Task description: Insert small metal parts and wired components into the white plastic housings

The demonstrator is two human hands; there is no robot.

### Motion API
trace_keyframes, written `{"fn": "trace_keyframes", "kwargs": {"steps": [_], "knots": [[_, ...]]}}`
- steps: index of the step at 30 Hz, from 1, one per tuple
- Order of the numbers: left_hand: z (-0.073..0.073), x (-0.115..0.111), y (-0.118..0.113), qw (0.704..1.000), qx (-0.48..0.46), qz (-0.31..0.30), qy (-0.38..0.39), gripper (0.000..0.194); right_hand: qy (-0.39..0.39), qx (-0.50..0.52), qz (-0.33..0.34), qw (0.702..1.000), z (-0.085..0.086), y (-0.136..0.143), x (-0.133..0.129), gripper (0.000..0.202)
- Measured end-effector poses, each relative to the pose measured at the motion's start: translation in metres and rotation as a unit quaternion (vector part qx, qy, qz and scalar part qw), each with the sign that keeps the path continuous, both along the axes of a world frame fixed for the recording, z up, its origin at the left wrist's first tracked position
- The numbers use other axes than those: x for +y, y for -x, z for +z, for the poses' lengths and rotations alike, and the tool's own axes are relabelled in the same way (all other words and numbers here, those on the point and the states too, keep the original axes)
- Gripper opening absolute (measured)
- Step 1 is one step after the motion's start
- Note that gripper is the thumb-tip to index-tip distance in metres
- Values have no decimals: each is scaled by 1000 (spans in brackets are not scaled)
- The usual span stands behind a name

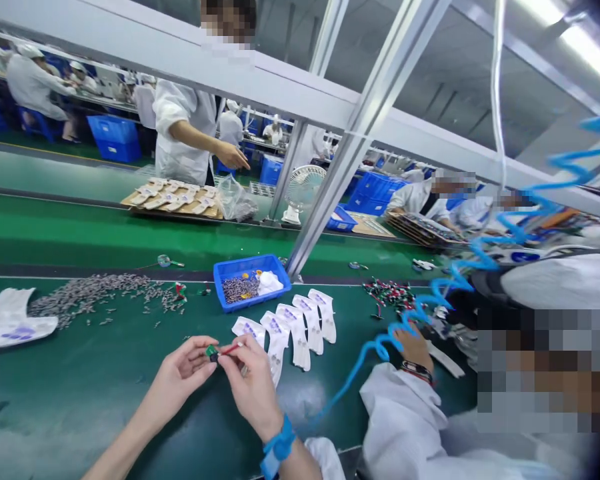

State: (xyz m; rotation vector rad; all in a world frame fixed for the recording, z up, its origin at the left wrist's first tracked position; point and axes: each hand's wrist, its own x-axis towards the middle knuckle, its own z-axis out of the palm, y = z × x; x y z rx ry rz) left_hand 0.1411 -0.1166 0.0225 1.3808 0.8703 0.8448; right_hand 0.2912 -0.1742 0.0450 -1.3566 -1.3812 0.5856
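A small green circuit board (211, 351) with a dark part on it is between my two hands above the bench. My left hand (185, 370) grips the board's left side between thumb and fingers. My right hand (254, 383), with a blue strap at the wrist, pinches the red wires (232, 347) close to the board. The exact wire ends are hidden by my fingers. Just beyond my right hand, several white curved plastic shells (294, 333) with purple marks lie in a slanted row.
A blue tray (253, 303) holds small dark parts and a white bag. Loose grey parts (95, 297) are heaped at left, red-and-black wired pieces (389, 293) at right. A coiled blue hose (380, 343) hangs near a co-worker's arm (405, 413). Opposite stands another person (185, 133).
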Motion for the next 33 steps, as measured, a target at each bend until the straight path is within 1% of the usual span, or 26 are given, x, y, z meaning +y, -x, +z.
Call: {"fn": "trace_keyframes", "kwargs": {"steps": [2, 4, 7, 9, 11, 13, 15, 16, 18, 20, 22, 25, 29, 33], "knots": [[-2, -2, -10, 999, -14, -25, 15, 42, 8, -20, -14, 1000, 0, -9, -11, 17], [-4, -4, -21, 998, -32, -55, 25, 37, 19, -12, -31, 999, 0, -18, -19, 16], [-3, -1, -38, 993, -31, -113, 4, 33, 29, -11, -59, 998, -1, -36, -25, 16], [-1, 10, -49, 988, 1, -143, -55, 36, 25, -41, -106, 993, -5, -54, -27, 18], [1, 27, -64, 976, 53, -154, -146, 35, 12, -91, -176, 980, -10, -76, -26, 21], [0, 45, -83, 954, 100, -158, -236, 30, 3, -153, -237, 959, -17, -97, -22, 23], [-3, 59, -103, 928, 132, -172, -302, 34, 9, -213, -274, 938, -24, -112, -16, 26], [-6, 64, -112, 917, 148, -181, -322, 38, 18, -236, -284, 929, -27, -117, -12, 26], [-12, 68, -125, 903, 181, -196, -338, 42, 37, -267, -286, 919, -32, -121, -6, 26], [-16, 68, -131, 899, 202, -204, -332, 42, 51, -286, -274, 917, -35, -120, -1, 27], [-18, 66, -130, 899, 207, -207, -327, 40, 63, -298, -256, 917, -36, -117, 1, 26], [-19, 62, -122, 900, 209, -195, -330, 39, 91, -304, -227, 921, -34, -111, 2, 23], [-19, 56, -116, 895, 224, -190, -336, 48, 122, -297, -196, 927, -32, -104, 2, 20], [-19, 54, -116, 890, 234, -195, -339, 52, 123, -304, -188, 926, -35, -102, 5, 22]]}}
